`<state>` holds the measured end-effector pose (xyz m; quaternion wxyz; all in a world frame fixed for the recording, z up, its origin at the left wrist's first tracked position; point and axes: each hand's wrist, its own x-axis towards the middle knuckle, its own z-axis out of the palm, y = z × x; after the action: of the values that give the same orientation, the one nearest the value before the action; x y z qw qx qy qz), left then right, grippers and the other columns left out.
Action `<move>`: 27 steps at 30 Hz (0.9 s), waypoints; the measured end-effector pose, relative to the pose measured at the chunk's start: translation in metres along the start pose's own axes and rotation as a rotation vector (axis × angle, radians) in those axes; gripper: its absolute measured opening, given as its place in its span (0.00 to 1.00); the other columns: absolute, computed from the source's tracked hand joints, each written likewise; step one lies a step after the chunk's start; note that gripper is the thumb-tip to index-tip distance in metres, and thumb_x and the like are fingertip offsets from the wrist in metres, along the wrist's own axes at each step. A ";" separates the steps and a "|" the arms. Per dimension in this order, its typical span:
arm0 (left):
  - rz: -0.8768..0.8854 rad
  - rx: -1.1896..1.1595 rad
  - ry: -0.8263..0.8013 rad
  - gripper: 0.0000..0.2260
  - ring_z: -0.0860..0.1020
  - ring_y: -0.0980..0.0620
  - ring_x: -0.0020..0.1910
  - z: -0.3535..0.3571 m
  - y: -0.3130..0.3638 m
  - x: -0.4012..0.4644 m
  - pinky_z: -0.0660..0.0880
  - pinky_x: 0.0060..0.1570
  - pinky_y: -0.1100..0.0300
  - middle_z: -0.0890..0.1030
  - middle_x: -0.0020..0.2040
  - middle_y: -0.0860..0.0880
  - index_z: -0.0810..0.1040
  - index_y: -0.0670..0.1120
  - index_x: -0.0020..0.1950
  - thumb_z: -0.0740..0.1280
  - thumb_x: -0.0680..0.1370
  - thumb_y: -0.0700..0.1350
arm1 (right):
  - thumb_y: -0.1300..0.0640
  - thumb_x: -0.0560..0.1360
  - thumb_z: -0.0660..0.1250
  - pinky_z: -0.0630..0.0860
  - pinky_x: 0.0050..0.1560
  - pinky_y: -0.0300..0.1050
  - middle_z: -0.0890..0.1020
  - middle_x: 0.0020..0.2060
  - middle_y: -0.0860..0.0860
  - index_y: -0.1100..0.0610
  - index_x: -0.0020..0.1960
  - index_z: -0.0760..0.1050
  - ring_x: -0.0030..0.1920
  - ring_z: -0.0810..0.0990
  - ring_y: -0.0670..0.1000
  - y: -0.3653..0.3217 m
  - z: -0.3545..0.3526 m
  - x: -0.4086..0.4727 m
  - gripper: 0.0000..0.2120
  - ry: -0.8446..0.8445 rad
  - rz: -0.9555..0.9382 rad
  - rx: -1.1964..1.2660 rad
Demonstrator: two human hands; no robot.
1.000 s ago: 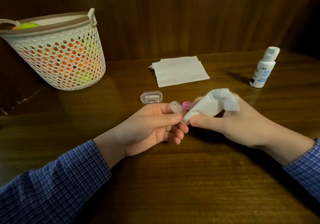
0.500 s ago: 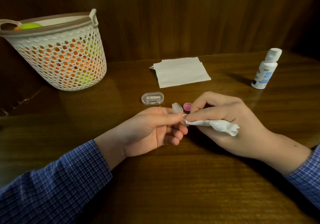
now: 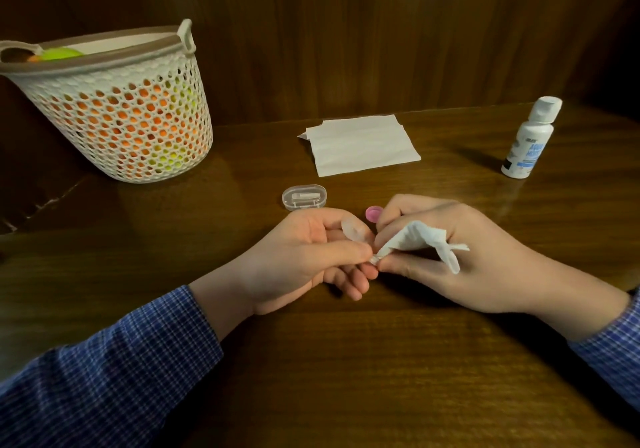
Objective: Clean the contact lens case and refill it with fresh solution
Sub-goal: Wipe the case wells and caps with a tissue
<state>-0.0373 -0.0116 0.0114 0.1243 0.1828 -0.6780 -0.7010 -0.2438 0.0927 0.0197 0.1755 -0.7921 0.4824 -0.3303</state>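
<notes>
My left hand (image 3: 304, 253) pinches a small clear contact lens case (image 3: 352, 228) between thumb and fingers, just above the wooden table. A pink cap (image 3: 373, 213) shows right behind it. My right hand (image 3: 460, 257) grips a crumpled white tissue (image 3: 422, 241); its twisted tip touches the case at my left thumb. The white solution bottle (image 3: 530, 139) stands upright with its lid shut at the far right, apart from both hands.
A clear oval plastic box (image 3: 304, 197) lies just beyond my left hand. Folded white tissues (image 3: 362, 143) lie at the back centre. A white mesh basket (image 3: 114, 108) with orange and green items stands at the back left. A wood-panel wall closes the back.
My right hand has rolled over, bringing the tissue from above the fingers to below, then twisting its tip against the case. My left hand has tilted the case slightly.
</notes>
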 end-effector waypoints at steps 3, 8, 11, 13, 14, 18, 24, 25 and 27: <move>0.015 0.216 0.059 0.05 0.82 0.49 0.39 -0.006 0.002 -0.001 0.81 0.41 0.58 0.84 0.43 0.46 0.82 0.43 0.54 0.70 0.78 0.36 | 0.54 0.77 0.72 0.79 0.51 0.47 0.82 0.48 0.45 0.52 0.50 0.85 0.52 0.81 0.50 0.001 -0.006 0.000 0.05 -0.099 -0.025 -0.087; 0.111 0.701 0.150 0.09 0.82 0.57 0.45 -0.006 0.002 -0.006 0.79 0.44 0.65 0.84 0.47 0.55 0.84 0.52 0.54 0.75 0.75 0.42 | 0.55 0.77 0.73 0.64 0.63 0.25 0.81 0.48 0.44 0.49 0.52 0.86 0.52 0.80 0.47 0.001 -0.011 0.001 0.05 -0.219 -0.016 -0.202; 0.128 0.830 0.183 0.09 0.78 0.55 0.46 -0.003 -0.001 -0.006 0.76 0.44 0.65 0.80 0.47 0.56 0.84 0.54 0.51 0.76 0.74 0.44 | 0.55 0.77 0.73 0.57 0.63 0.20 0.80 0.47 0.44 0.49 0.52 0.86 0.51 0.78 0.44 0.002 -0.010 0.001 0.05 -0.264 -0.001 -0.265; 0.122 0.843 0.198 0.08 0.77 0.55 0.47 -0.003 -0.003 -0.005 0.75 0.44 0.65 0.80 0.47 0.56 0.84 0.54 0.50 0.76 0.73 0.45 | 0.57 0.77 0.73 0.56 0.62 0.19 0.80 0.47 0.44 0.49 0.52 0.86 0.51 0.77 0.43 0.002 -0.010 0.001 0.06 -0.274 0.013 -0.285; 0.119 0.851 0.202 0.07 0.77 0.54 0.47 -0.003 -0.004 -0.005 0.75 0.44 0.65 0.79 0.47 0.56 0.84 0.55 0.50 0.76 0.73 0.46 | 0.58 0.77 0.73 0.56 0.61 0.19 0.80 0.48 0.44 0.49 0.52 0.86 0.52 0.76 0.42 0.003 -0.010 0.000 0.07 -0.267 0.022 -0.294; 0.100 0.872 0.221 0.07 0.77 0.55 0.48 -0.003 -0.006 -0.005 0.76 0.45 0.61 0.79 0.47 0.56 0.84 0.55 0.49 0.77 0.73 0.48 | 0.59 0.76 0.73 0.60 0.59 0.20 0.80 0.49 0.43 0.49 0.54 0.87 0.54 0.75 0.39 0.005 -0.010 0.000 0.08 -0.222 0.058 -0.300; 0.085 0.883 0.217 0.07 0.76 0.55 0.45 -0.002 -0.005 -0.006 0.76 0.44 0.60 0.79 0.45 0.55 0.83 0.55 0.49 0.76 0.73 0.49 | 0.58 0.76 0.73 0.61 0.62 0.21 0.81 0.48 0.43 0.50 0.53 0.87 0.53 0.77 0.36 0.004 -0.007 0.001 0.08 -0.186 0.062 -0.264; 0.087 0.887 0.216 0.07 0.76 0.55 0.45 -0.002 -0.005 -0.006 0.76 0.43 0.60 0.79 0.46 0.55 0.83 0.55 0.49 0.76 0.73 0.48 | 0.59 0.76 0.73 0.61 0.63 0.21 0.81 0.48 0.44 0.51 0.53 0.87 0.53 0.78 0.37 0.004 -0.007 0.001 0.08 -0.182 0.057 -0.254; 0.091 0.893 0.218 0.07 0.77 0.54 0.45 -0.002 -0.005 -0.006 0.77 0.42 0.60 0.79 0.46 0.55 0.83 0.55 0.49 0.76 0.73 0.46 | 0.60 0.76 0.74 0.61 0.64 0.21 0.81 0.47 0.45 0.51 0.52 0.87 0.51 0.79 0.38 0.003 -0.006 0.001 0.08 -0.176 0.048 -0.245</move>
<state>-0.0307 -0.0110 0.0071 0.1345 0.2612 -0.9039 -0.3108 -0.2500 0.0906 0.0223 0.1273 -0.8216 0.5207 -0.1938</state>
